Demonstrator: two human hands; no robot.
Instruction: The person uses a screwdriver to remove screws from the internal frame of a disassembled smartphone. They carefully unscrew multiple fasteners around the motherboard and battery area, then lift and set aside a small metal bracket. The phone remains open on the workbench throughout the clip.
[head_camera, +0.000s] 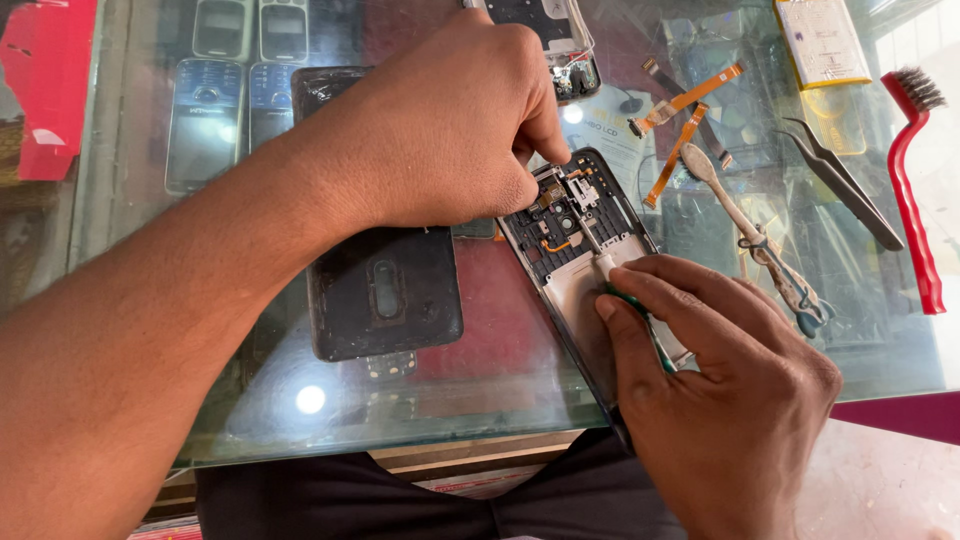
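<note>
Stretching across the whole view, a glass counter (480, 400) is carrying everything, with old phones (240, 80) showing beneath its top at the far left. On it, a dark back cover (385, 295) is lying flat with its inner side up, already off and set just to the left of the opened phone (575, 260). That phone is lying tilted near the counter's front edge, its near end reaching the person's lap, its circuit parts bare at the top and a pale plate lower down.

The left hand (450, 130) is coming in from the left and bearing down on the phone's upper end, fingers curled shut and pinching at something small there; what exactly they are gripping is hidden. The right hand (720, 400) is closed around a green-handled screwdriver (610, 270), its shaft pointing up into the exposed board.

So the cover looks done with, while the inside is still largely in place, and most of the stripping seems left.

Off to the right are lying a red brush (910, 190), black tweezers (840, 180), a pale prying tool (755, 245), orange ribbon cables (680, 125) and a yellowish battery (822, 40).
</note>
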